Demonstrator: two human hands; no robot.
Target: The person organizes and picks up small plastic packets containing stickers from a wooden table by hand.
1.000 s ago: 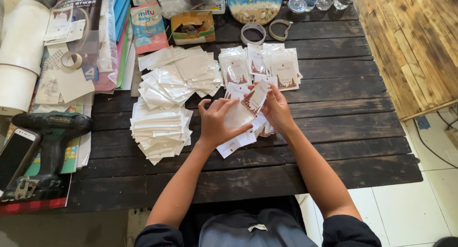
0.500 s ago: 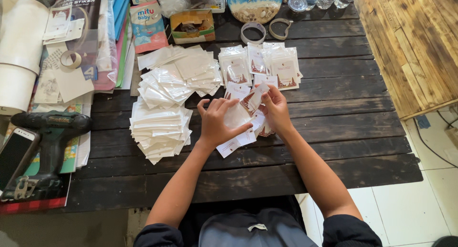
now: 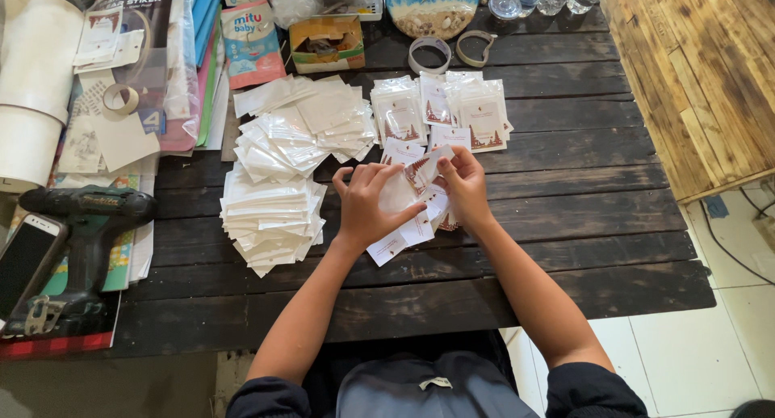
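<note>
Both hands [image 3: 416, 193] curled (fingertips pinching) around a small card [image 3: 425, 169] above table [image 3: 565, 192].

A desk [image 3: 565, 248] of dark, weathered wooden planks fills the frame under even, soft light. Beyond its right edge stands a lighter slatted wooden surface [image 3: 694, 79], while pale floor tiles [image 3: 694, 353] show past the near right corner, with cables [image 3: 739, 224] trailing across them.

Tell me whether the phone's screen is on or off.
Off: the phone lies face-up beside the cordless drill, its screen plain dark.
</note>
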